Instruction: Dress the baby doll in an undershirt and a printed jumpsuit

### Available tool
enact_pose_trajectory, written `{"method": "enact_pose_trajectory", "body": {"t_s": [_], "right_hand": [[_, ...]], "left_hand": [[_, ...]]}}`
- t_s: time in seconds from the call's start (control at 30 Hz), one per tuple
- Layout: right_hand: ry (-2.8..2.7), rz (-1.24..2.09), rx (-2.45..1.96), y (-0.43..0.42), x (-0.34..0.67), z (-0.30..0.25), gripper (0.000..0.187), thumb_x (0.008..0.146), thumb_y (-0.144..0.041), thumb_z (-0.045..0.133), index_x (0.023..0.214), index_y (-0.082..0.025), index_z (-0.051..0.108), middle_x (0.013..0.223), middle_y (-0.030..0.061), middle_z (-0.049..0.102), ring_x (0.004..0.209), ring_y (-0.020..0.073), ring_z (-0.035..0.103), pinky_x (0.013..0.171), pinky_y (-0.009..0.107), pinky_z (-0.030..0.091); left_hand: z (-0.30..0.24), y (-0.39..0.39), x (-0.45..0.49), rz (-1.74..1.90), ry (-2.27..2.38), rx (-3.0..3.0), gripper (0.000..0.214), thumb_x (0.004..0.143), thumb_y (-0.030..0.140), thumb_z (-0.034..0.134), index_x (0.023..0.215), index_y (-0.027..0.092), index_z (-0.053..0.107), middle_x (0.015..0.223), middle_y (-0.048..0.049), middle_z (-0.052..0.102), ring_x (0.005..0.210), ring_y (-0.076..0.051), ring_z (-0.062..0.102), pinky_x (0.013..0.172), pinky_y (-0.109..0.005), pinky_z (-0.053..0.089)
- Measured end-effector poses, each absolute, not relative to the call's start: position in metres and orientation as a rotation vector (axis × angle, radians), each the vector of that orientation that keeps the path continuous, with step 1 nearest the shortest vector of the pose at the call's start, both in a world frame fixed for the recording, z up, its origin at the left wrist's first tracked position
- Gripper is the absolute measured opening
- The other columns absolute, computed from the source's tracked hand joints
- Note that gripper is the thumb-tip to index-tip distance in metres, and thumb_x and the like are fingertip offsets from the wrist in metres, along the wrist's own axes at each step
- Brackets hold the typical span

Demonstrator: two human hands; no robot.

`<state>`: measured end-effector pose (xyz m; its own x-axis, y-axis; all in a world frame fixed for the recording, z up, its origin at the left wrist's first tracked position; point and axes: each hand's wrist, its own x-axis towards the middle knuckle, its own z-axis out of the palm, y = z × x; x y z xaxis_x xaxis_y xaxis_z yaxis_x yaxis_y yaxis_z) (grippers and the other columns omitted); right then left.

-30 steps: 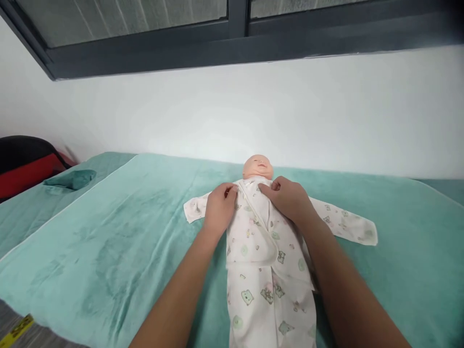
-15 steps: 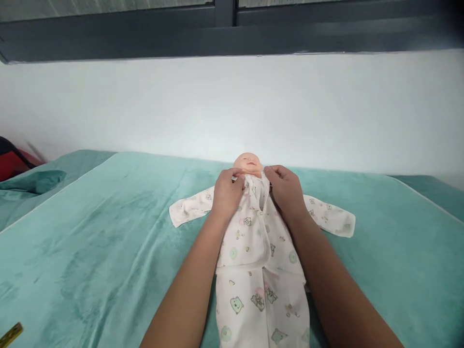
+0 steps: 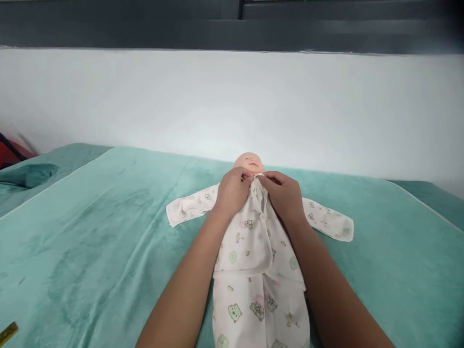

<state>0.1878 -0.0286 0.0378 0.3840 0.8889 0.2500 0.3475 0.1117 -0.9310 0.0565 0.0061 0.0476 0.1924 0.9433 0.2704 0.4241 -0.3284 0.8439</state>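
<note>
Both hands work at the neck of the doll. Left hand: thumb and fingers are drawn together, pinched on the collar of the white shirt just below the doll's chin. Right hand: likewise pinched, on the collar's opposite edge, its fingertips close beside those of the left. The exact contact of each grip is partly hidden by the curled fingers. Between the hands, the cloth is gathered into narrow folds.

The doll lies face up, its head beyond the hands and its body, within the clothing, extending toward the viewer between the two forearms. The shirt covers the doll's chest; its front panels overlap, with a rounded flap edge and a small fastening near the middle. Sleeves spread outward on either side of the doll: the left sleeve and the right sleeve. Below the shirt's hem, a lower garment bears a similar pattern of bears and small motifs.

Beneath the doll is a teal cover, lightly creased. Beyond the doll's head rise a white wall and, above it, a dark window frame. Far to the doll's left lies bunched cloth, with a red object behind it, cut off by the border.
</note>
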Motion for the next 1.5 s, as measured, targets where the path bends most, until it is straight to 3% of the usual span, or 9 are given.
{"method": "enact_pose_trajectory", "body": {"t_s": [0.23,0.6,1.1,1.27,1.37,1.5], "right_hand": [[-1.089,0.611,-1.313,-0.027,0.187,0.032,0.018,0.072,-0.036,0.070,0.082,-0.021,0.075,0.082,0.0006,0.073,0.076,0.0178,0.063,0.073,0.029,0.046],[-1.042,0.640,-1.286,-0.023,0.189,0.027,0.022,0.071,-0.038,0.071,0.082,-0.019,0.073,0.082,0.0032,0.074,0.078,0.0195,0.065,0.074,0.031,0.049],[-1.157,0.552,-1.323,-0.025,0.190,0.028,0.019,0.075,-0.034,0.067,0.086,-0.020,0.076,0.090,0.0038,0.075,0.086,0.0214,0.067,0.083,0.035,0.049],[-1.256,0.613,-1.286,-0.025,0.193,0.028,0.021,0.077,-0.035,0.066,0.091,-0.024,0.075,0.097,0.0026,0.073,0.090,0.0202,0.065,0.084,0.035,0.048],[-1.415,0.541,-1.262,-0.026,0.192,0.028,0.015,0.078,-0.033,0.065,0.084,-0.025,0.075,0.101,0.0030,0.069,0.090,0.0189,0.063,0.081,0.033,0.048],[-1.632,0.341,-1.286,-0.029,0.190,0.031,0.014,0.081,-0.028,0.061,0.077,-0.026,0.074,0.096,0.0025,0.065,0.085,0.0176,0.061,0.075,0.032,0.046]], "left_hand": [[0.054,0.002,0.059,1.207,1.157,1.572,0.009,0.082,0.021,0.060,0.078,0.017,0.067,0.082,-0.0019,0.071,0.074,-0.014,0.061,0.072,-0.025,0.046],[0.049,0.004,0.059,1.155,1.120,1.575,0.008,0.079,0.024,0.065,0.078,0.017,0.068,0.088,-0.0047,0.074,0.081,-0.017,0.066,0.078,-0.029,0.049],[0.045,0.005,0.058,1.159,1.084,1.603,0.014,0.082,0.027,0.060,0.082,0.017,0.069,0.087,-0.0046,0.073,0.080,-0.017,0.065,0.074,-0.027,0.047],[0.045,0.004,0.056,1.181,1.091,1.633,0.020,0.084,0.030,0.055,0.075,0.017,0.068,0.078,-0.0026,0.070,0.074,-0.015,0.062,0.070,-0.026,0.046],[0.047,0.004,0.056,1.168,1.075,1.635,0.024,0.083,0.036,0.056,0.075,0.017,0.067,0.077,-0.0026,0.069,0.074,-0.016,0.061,0.069,-0.027,0.046],[0.047,0.004,0.057,1.150,1.028,1.511,0.016,0.078,0.030,0.061,0.080,0.017,0.069,0.082,-0.0041,0.071,0.078,-0.017,0.064,0.070,-0.027,0.048]]}}
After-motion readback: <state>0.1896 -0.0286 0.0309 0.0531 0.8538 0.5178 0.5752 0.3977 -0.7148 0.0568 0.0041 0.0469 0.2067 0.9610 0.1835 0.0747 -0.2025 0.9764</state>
